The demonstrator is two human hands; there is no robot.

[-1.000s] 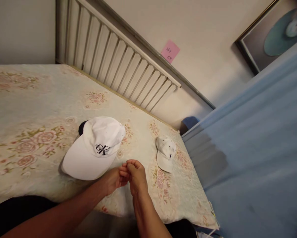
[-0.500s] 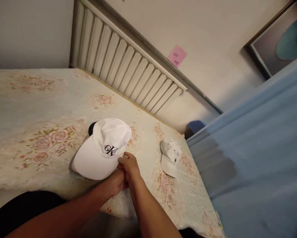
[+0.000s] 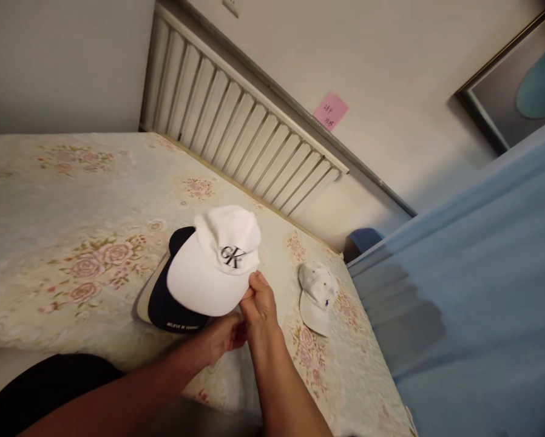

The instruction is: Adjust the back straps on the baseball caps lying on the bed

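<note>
My right hand (image 3: 260,298) pinches the white cap (image 3: 209,279) with black "CK" letters by the side of its brim, thumb on top. That cap is lifted at an angle over a black cap (image 3: 161,303) with white lettering on its brim. A beige brim edge (image 3: 144,305) shows beneath the black one. Low beside the black brim, my left hand (image 3: 227,337) is curled, its fingertips partly behind my right wrist; what they hold, if anything, is hidden. A second white cap (image 3: 315,294) with a small dark emblem rests apart, to the right.
The caps are on a flowered bedspread (image 3: 131,182). Beyond it are a white radiator (image 3: 236,115) and a wall with a pink note (image 3: 331,111). A blue curtain (image 3: 473,291) hangs along the right side. A dark blue object (image 3: 363,240) is in the far corner.
The white CK cap has come up and to the right in my right hand, uncovering the black cap under it. My left hand stays low beside the brims.
</note>
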